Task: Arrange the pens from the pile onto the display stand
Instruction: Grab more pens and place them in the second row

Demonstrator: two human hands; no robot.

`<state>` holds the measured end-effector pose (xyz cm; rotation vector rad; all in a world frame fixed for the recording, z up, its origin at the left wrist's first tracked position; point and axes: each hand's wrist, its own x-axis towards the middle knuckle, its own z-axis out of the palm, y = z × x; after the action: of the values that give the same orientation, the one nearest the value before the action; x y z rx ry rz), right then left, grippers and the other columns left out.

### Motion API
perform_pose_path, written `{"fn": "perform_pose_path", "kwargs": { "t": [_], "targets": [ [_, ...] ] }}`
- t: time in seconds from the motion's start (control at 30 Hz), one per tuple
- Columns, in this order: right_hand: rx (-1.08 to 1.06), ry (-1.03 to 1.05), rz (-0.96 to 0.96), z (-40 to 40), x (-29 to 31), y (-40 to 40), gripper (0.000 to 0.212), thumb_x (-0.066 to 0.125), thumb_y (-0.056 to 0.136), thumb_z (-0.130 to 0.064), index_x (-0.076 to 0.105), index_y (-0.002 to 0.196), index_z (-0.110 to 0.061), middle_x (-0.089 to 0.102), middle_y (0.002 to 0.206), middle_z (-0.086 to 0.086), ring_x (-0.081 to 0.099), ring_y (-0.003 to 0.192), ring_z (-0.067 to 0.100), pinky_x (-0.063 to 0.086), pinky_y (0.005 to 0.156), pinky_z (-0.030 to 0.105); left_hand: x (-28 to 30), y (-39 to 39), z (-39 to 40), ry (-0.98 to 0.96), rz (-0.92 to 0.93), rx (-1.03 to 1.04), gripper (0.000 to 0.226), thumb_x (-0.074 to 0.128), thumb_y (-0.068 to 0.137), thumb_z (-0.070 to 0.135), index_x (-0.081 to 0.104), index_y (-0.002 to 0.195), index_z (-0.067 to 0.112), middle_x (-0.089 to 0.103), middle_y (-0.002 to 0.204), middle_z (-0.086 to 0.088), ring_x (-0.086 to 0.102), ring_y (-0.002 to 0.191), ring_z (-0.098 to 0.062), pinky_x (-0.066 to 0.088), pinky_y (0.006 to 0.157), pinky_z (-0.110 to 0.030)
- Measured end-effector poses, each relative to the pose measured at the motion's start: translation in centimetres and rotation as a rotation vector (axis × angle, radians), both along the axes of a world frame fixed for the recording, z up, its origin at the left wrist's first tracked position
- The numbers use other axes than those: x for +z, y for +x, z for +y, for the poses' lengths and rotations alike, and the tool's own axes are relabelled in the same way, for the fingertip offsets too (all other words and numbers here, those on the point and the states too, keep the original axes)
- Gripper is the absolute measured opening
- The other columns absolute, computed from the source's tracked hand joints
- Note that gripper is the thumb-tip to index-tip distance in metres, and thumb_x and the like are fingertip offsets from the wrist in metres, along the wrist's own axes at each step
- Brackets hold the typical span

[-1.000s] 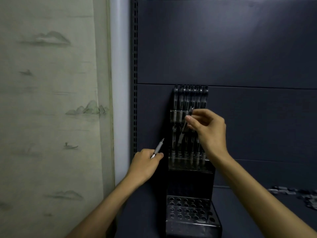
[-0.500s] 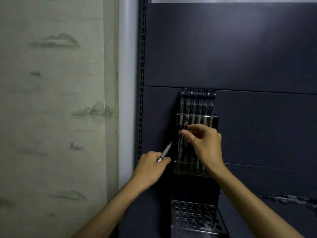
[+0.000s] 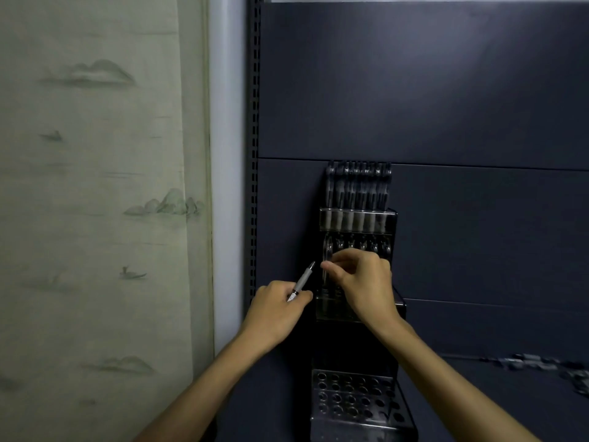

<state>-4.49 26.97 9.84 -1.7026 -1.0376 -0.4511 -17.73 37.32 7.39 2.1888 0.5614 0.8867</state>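
A tiered clear display stand (image 3: 358, 218) leans against the dark back panel. Its top tier holds a row of several dark pens (image 3: 358, 186), and the middle tier holds more. My right hand (image 3: 363, 282) pinches a pen (image 3: 325, 260) standing upright at the left end of the middle tier. My left hand (image 3: 277, 307) is just left of the stand and grips a grey pen (image 3: 302, 280) that points up and to the right. The bottom tier (image 3: 353, 397) is a plate of round holes with nothing in it. A blurred pile of pens (image 3: 541, 366) lies on the shelf at the right.
A slotted shelf upright (image 3: 254, 154) runs down the left edge of the dark panel. Left of it hangs a pale curtain (image 3: 95, 186) printed with landscapes. The dark shelf surface (image 3: 478, 393) stretches between the stand and the pile.
My right hand has come down from the top tier to the middle tier with its pen, which now stands upright at the left end. My left hand keeps its grey pen.
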Motion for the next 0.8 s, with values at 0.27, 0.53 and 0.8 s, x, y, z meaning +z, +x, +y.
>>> {"fn": "perform_pose_path", "kwargs": {
  "t": [0.27,0.53,0.8],
  "targets": [
    [0.018,0.015,-0.010,-1.0,-0.9,-0.6,0.025,0.080,0.084,-0.028,0.074,0.105,-0.019,0.073,0.089,-0.013,0.067,0.080,-0.005,0.055,0.075,0.012,-0.4,0.0,-0.3,-0.004,0.015,-0.002,0.045,0.066,0.089,0.028,0.041,0.053,0.019,0.041,0.043,0.010,0.038,0.043,-0.007,0.028,0.044,-0.021],
    [0.270,-0.144,-0.642,-2.8,-2.2,-1.7,0.024,0.066,0.091,-0.007,0.069,0.111,-0.020,0.059,0.112,-0.009,0.062,0.099,0.008,0.056,0.074,0.031,0.1,0.2,-0.8,0.100,0.098,-0.055,0.026,0.068,0.075,0.024,0.054,0.054,0.028,0.051,0.049,0.013,0.044,0.049,-0.004,0.034,0.048,-0.021],
    [0.181,-0.339,-0.813,-4.0,-1.5,-1.5,0.041,0.073,0.081,-0.005,0.063,0.119,-0.018,0.061,0.117,-0.004,0.061,0.099,0.013,0.057,0.069,0.031,0.8,0.3,-1.6,0.090,0.201,-0.141,0.006,0.072,0.075,0.027,0.068,0.076,0.024,0.068,0.069,0.007,0.063,0.065,-0.007,0.046,0.057,-0.024]
  ]
}}
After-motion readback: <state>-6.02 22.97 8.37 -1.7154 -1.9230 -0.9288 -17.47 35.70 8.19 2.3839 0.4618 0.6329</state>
